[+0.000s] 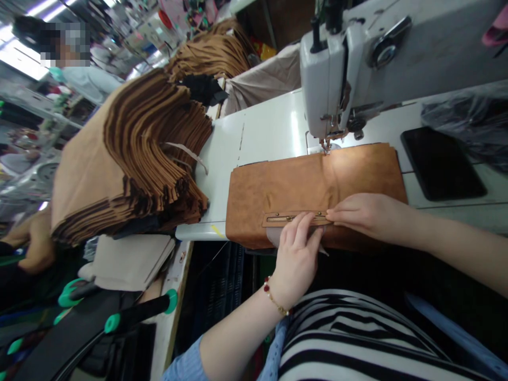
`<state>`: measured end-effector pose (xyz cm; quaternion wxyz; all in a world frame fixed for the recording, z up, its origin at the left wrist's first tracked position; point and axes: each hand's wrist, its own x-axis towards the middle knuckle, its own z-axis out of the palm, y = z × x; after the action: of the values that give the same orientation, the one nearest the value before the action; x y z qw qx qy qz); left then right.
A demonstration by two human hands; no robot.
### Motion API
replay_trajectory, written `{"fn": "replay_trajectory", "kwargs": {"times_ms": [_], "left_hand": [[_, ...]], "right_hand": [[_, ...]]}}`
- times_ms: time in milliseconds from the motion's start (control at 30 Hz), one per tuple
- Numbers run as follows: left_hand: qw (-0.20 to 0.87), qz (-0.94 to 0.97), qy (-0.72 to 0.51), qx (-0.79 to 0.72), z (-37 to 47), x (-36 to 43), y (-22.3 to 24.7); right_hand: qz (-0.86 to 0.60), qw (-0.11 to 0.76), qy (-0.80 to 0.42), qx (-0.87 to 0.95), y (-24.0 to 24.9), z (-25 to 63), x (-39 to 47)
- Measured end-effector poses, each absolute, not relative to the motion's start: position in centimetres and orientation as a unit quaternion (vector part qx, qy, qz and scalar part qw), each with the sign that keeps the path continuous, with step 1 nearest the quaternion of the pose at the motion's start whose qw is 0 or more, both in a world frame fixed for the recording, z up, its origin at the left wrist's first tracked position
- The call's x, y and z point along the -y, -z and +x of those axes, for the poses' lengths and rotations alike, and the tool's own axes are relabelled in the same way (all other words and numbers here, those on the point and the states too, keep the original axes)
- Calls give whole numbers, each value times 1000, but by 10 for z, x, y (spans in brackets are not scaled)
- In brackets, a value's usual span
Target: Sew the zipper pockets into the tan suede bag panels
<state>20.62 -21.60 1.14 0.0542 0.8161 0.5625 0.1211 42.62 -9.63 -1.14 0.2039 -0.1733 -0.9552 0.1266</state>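
Note:
A brown leather-like panel (293,180) lies on the sewing machine bed, its far edge close to the needle and presser foot (326,145). Along its near side runs a brass zipper (278,218) in a brown strip with small rivets. My left hand (297,248), with a beaded bracelet at the wrist, has its fingers closed on the zipper's near edge, where greyish lining cloth shows below. My right hand (359,214) pinches the strip's right end, thumb and fingers together. What exactly lies between the fingertips is partly hidden.
The white sewing machine (323,79) rises behind the panel. A tall stack of brown pieces (151,143) stands left, above beige folded pieces (130,259). A black phone (442,164) and clear plastic wrap (472,116) lie right. Another person (85,79) is at far left.

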Motion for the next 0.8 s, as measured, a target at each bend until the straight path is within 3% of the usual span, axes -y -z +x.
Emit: {"fn": "replay_trajectory", "kwargs": {"times_ms": [167, 300, 400, 533, 800], "left_hand": [[90, 858, -138, -486, 201, 207, 6], [92, 853, -164, -487, 198, 206, 15], [106, 839, -202, -493, 198, 206, 17], [122, 830, -205, -504, 197, 205, 14], [129, 843, -153, -499, 195, 204, 7]], "right_hand": [[-193, 220, -130, 947, 15, 434, 117], [-330, 249, -180, 893, 16, 441, 140], [-415, 249, -132, 865, 18, 435, 162], [-428, 224, -76, 872, 23, 419, 186], [-414, 209, -78, 882, 31, 414, 201]]}}
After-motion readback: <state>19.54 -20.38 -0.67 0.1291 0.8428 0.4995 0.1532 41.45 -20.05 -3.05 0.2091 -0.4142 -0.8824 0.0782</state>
